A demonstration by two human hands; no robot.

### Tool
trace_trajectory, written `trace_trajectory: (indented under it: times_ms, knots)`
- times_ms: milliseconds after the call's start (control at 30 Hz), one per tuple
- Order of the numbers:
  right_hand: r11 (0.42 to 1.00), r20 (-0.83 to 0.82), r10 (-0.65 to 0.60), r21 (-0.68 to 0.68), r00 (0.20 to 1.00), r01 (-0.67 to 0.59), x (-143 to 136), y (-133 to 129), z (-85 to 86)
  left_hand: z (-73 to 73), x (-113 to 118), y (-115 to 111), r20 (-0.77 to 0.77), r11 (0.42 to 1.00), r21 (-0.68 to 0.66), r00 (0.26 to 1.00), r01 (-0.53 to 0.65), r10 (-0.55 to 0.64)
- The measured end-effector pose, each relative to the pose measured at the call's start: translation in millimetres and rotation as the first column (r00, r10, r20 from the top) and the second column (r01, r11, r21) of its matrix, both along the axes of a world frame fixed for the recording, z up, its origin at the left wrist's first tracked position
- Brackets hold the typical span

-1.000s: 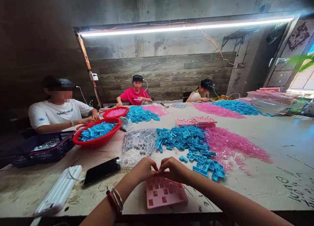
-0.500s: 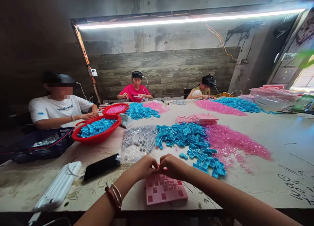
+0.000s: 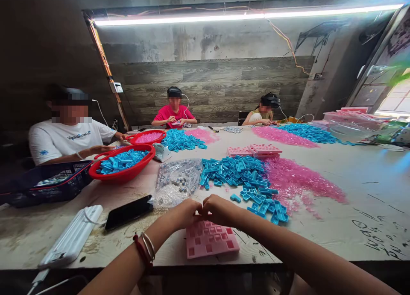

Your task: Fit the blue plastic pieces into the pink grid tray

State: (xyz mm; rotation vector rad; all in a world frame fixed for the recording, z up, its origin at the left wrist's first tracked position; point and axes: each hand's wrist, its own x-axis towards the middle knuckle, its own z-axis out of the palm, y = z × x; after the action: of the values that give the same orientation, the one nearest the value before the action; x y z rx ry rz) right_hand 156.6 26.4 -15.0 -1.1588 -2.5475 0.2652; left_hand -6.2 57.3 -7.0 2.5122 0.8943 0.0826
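Note:
My left hand (image 3: 189, 212) and my right hand (image 3: 215, 208) meet at the far edge of a pink tray with square holes (image 3: 209, 243). The fingers of both are pinched together, and anything between them is too small or hidden to make out. Just beyond my hands lies a heap of blue plastic pieces (image 3: 235, 171). To its right spreads a pile of clear pink bits (image 3: 304, 181). A clear plastic bag (image 3: 177, 179) with small metallic-looking parts rests behind my left hand.
A black phone (image 3: 128, 212) and a white power bank (image 3: 72, 235) lie at left. Red baskets (image 3: 123, 175) and a dark blue basket (image 3: 51, 192) stand farther left. More pink trays (image 3: 265, 150) sit behind the blue heap. Three people work around the table.
The view has shifted slightly, moving the table contents a little left and up. My hands stay together at the tray's far edge. The person at left has moved a hand away from the other.

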Motion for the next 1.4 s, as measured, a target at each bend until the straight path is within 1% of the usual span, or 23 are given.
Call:
trace_trajectory:
  times_ms: [100, 233, 300, 433, 500, 600, 667, 733, 800, 900, 967, 1033, 1100, 1200, 1267, 1333, 1400]
  knots:
    - [1.000, 0.070, 0.001, 0.011, 0.998, -0.001, -2.5, 0.7, 2.5, -1.3, -0.4, 0.4, 0.015, 1.000, -0.007, 1.000, 0.020, -0.019]
    - [1.000, 0.168, -0.028, -0.003, 0.985, 0.029, -7.2, 0.3, 7.5, -5.9, -0.1, 2.0, 0.049, 0.998, -0.023, 0.997, 0.054, -0.052]
    - [1.000, 0.180, -0.022, -0.007, 0.983, 0.024, -8.0, 0.8, 9.0, -7.2, 0.7, 2.5, 0.060, 0.998, -0.016, 0.997, 0.055, -0.053]
    - [0.999, 0.084, 0.016, -0.036, 0.996, -0.013, -2.2, 3.6, 7.1, -6.8, 1.2, 2.5, 0.041, 0.999, -0.029, 0.999, 0.025, -0.024]
    - [0.998, 0.016, 0.021, -0.065, 1.000, -0.020, 2.9, 4.3, 3.6, -7.0, 0.1, 1.7, 0.024, 0.999, -0.031, 0.999, -0.031, 0.032]
    - [0.996, -0.087, -0.008, -0.087, 0.996, 0.000, 9.0, 2.4, -2.7, -8.0, -2.7, -0.2, 0.028, 0.995, -0.052, 0.996, -0.087, 0.089]
    - [0.994, -0.146, -0.033, -0.111, 0.989, 0.017, 11.4, -0.7, -4.8, -7.6, -4.5, -1.2, 0.041, 0.996, -0.047, 0.996, -0.078, 0.080]
    - [0.989, -0.211, -0.084, -0.139, 0.974, 0.055, 14.4, -4.4, -3.5, -4.7, -5.9, -1.8, 0.057, 0.998, -0.003, 0.996, -0.064, 0.064]
    - [0.975, -0.252, -0.164, -0.189, 0.954, 0.118, 19.0, -7.4, 0.8, 1.1, -7.0, -2.7, 0.107, 0.996, 0.077, 0.993, -0.052, 0.044]
    - [0.923, -0.207, -0.264, -0.338, 0.942, 0.184, 26.9, -9.8, 8.7, 11.9, -8.0, -6.6, 0.239, 0.974, 0.228, 0.969, -0.003, -0.053]
    - [0.876, -0.150, -0.273, -0.447, 0.950, 0.181, 28.9, -10.6, 12.3, 17.0, -7.9, -10.6, 0.304, 0.951, 0.308, 0.944, 0.030, -0.129]
    - [0.854, -0.140, -0.260, -0.494, 0.955, 0.161, 26.6, -11.5, 14.0, 19.0, -7.3, -14.7, 0.319, 0.940, 0.336, 0.933, 0.053, -0.166]
    - [0.844, -0.131, -0.249, -0.515, 0.959, 0.149, 21.0, -12.9, 14.5, 19.0, -7.2, -18.1, 0.291, 0.944, 0.320, 0.940, 0.079, -0.178]
    - [0.805, -0.086, -0.234, -0.575, 0.969, 0.143, 12.1, -15.5, 15.3, 21.4, -10.8, -22.2, 0.223, 0.963, 0.238, 0.959, 0.123, -0.178]
    - [0.785, -0.078, -0.234, -0.604, 0.969, 0.141, 7.8, -17.4, 16.7, 26.7, -15.0, -25.4, 0.187, 0.980, 0.171, 0.973, 0.099, -0.131]
    - [0.786, -0.098, -0.259, -0.599, 0.961, 0.150, 3.7, -19.7, 18.6, 32.6, -17.6, -29.5, 0.129, 0.992, 0.118, 0.990, 0.049, -0.064]
    - [0.796, -0.132, -0.282, -0.586, 0.950, 0.155, -1.5, -22.4, 20.1, 35.3, -15.5, -34.0, 0.071, 0.993, 0.117, 0.997, -0.023, 0.015]
